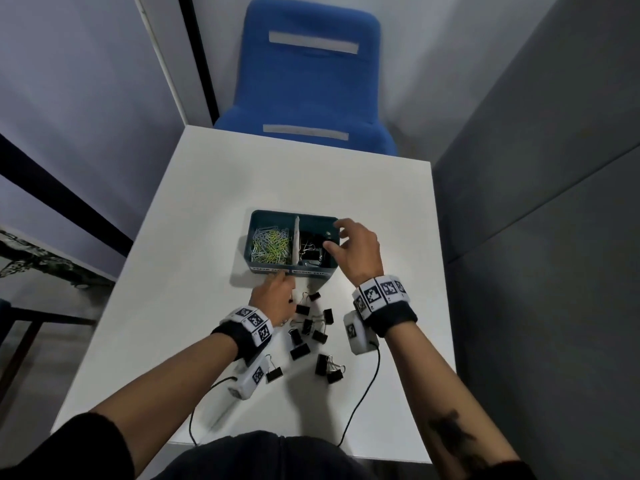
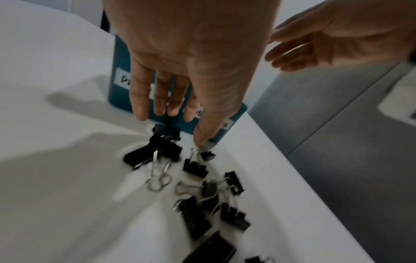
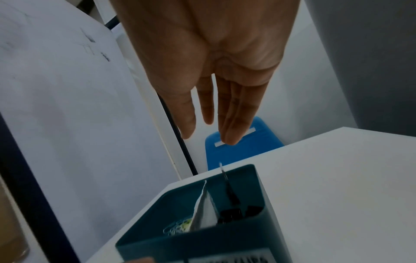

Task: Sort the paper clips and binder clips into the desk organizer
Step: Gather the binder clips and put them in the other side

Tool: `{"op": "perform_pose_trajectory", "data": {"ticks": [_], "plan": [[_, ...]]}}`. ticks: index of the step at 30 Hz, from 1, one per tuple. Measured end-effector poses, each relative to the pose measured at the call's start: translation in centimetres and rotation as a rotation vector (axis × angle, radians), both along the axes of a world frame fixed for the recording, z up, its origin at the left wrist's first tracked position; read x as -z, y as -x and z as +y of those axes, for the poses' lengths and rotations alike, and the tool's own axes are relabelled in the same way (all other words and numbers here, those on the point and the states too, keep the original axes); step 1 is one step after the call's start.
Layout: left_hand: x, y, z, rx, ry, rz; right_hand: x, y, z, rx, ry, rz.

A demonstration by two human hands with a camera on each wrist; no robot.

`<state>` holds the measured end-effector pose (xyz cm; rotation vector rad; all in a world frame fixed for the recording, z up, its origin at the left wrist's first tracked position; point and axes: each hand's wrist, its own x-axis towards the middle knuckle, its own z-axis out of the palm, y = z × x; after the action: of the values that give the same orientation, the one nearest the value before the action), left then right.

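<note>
With paper clips (image 1: 270, 244) already in the organizer's (image 1: 257, 221) left half, the open, empty right hand (image 1: 356, 251) hovers over the right half while the open left hand (image 1: 275, 296) must next pinch a binder clip (image 1: 303, 309) on the worktop (image 1: 346, 188) at frame centre

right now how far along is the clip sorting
Paper clips look done: they fill the left compartment of the teal desk organizer, and none show on the table. Some binder clips already sit in the right compartment. The right hand hovers open above it, empty; the left hand reaches open toward the loose pile. About a dozen binder clips remain on the table.
</note>
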<state>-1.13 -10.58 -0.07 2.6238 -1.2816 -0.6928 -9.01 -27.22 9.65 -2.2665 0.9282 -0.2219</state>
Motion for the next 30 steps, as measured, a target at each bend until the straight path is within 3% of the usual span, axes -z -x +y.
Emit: {"op": "perform_pose_trajectory", "data": {"ticks": [5,10,12,23,30], "plan": [[3.1,-0.1,1.6,0.148,-0.206,0.068,3.7,4.0,3.1,-0.103,-0.002,0.161],[4.3,0.5,3.0,0.298,-0.238,-0.003,8.9,9.8,7.1,-0.410,0.011,0.645],[4.5,1.1,3.5,0.301,-0.218,-0.044,10.8,11.4,8.4,-0.467,-0.027,0.758],[3.3,3.3,4.3,0.209,-0.194,0.093,13.3,9.6,9.7,-0.361,-0.059,0.507],[3.3,3.1,5.1,0.079,-0.071,0.145,13.6,10.4,9.4,-0.170,-0.190,0.423]]}}
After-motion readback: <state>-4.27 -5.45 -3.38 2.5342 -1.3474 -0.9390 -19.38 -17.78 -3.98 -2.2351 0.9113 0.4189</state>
